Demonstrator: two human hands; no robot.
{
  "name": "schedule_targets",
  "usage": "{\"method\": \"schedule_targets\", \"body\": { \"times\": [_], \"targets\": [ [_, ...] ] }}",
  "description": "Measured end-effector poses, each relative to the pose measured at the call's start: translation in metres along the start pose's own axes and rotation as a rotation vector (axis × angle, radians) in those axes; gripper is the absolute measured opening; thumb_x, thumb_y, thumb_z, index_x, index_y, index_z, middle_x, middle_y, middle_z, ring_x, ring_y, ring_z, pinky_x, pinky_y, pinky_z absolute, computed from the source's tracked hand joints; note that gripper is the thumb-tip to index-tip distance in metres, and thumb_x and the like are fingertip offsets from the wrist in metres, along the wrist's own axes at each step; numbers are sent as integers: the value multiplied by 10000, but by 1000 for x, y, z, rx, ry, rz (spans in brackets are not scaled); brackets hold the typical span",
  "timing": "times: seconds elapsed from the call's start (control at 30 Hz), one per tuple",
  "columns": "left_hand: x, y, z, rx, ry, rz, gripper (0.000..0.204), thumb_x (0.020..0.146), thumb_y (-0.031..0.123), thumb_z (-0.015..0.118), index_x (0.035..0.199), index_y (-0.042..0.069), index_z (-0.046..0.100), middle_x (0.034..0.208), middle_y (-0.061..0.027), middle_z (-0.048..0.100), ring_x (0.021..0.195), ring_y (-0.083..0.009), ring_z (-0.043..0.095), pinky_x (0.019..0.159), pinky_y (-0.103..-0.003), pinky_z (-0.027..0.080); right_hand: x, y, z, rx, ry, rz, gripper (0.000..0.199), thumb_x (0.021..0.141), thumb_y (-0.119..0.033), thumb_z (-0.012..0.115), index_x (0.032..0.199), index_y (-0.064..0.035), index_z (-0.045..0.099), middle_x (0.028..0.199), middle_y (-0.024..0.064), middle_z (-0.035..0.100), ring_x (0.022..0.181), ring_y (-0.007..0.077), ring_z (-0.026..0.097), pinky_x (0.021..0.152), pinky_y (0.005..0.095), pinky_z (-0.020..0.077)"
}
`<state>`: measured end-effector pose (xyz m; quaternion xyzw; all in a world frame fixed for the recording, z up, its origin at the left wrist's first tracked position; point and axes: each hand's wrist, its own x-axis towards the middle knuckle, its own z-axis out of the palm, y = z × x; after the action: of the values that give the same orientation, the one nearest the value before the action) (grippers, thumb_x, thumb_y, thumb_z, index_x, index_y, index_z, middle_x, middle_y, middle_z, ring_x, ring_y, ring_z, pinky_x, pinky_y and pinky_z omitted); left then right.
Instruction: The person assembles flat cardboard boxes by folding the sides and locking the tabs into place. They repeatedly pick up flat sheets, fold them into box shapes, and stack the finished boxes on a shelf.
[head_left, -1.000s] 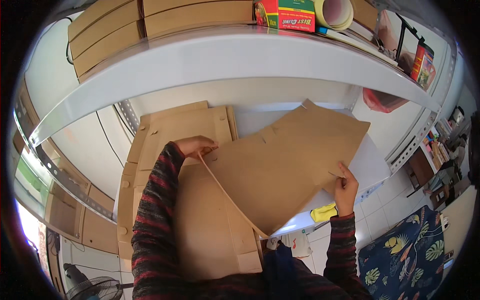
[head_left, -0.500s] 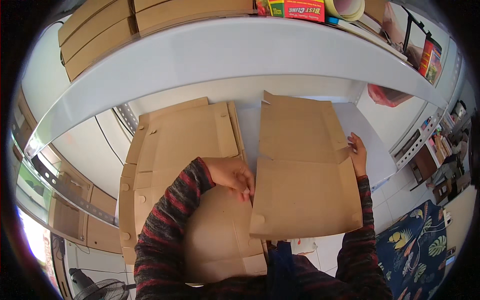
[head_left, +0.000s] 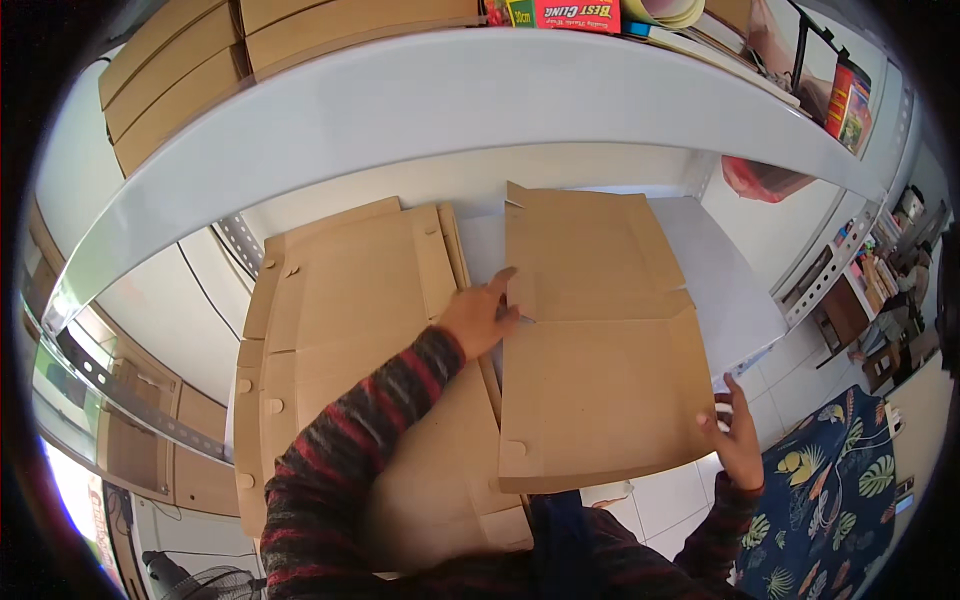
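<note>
A flat, creased brown cardboard box blank [head_left: 605, 395] lies on the right half of the grey-white table, its front edge jutting toward me. My left hand [head_left: 480, 318] is at its left edge by the middle crease, index finger stretched out along the side flap and thumb over the cardboard. Near the front right corner is my right hand [head_left: 738, 440], fingers apart, thumb close to the side flap; whether it touches is hard to tell. To the left, a stack of similar cardboard blanks [head_left: 350, 290] lies partly under my left forearm.
A white shelf edge [head_left: 450, 95] crosses above the table, carrying folded brown boxes [head_left: 180, 75], a red and yellow box [head_left: 575, 14] and a paper roll. A red plastic bag [head_left: 762, 178] hangs behind. At lower right stands a leaf-patterned cloth [head_left: 825, 500]; a black fan [head_left: 205, 580] is lower left.
My left hand has moved up and away along the blank's left edge to the middle crease. My right hand has slid toward me along the right edge. The view has shifted slightly.
</note>
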<state>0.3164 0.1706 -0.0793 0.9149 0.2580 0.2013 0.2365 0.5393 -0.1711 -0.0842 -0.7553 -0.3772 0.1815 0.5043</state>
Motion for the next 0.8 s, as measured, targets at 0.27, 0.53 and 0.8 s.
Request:
{"method": "schedule_targets", "body": {
  "times": [0.27,0.53,0.8],
  "targets": [
    [20,6,6,-328,275,196,254,805,25,583,1053,-7,630,955,-142,640,840,-250,638,789,-310,522,-30,18,38,371,39,39,488,829,-11,486,1313,35,436,1207,80,559,1122,149,497,966,269,359],
    [-10,79,-74,-269,508,365,222,769,-7,588,981,-15,656,906,-144,635,790,-231,627,701,-319,506,2,16,36,434,196,-69,408,861,-75,523,1251,41,504,1147,72,596,1048,147,550,909,272,414],
    [-112,138,-155,586,124,-57,303,722,187,751,952,0,685,699,-132,645,576,-270,620,563,-339,478,104,-33,19,552,-146,-29,339,872,-241,610,1071,33,609,932,54,645,823,118,610,715,232,474]
  ]
}}
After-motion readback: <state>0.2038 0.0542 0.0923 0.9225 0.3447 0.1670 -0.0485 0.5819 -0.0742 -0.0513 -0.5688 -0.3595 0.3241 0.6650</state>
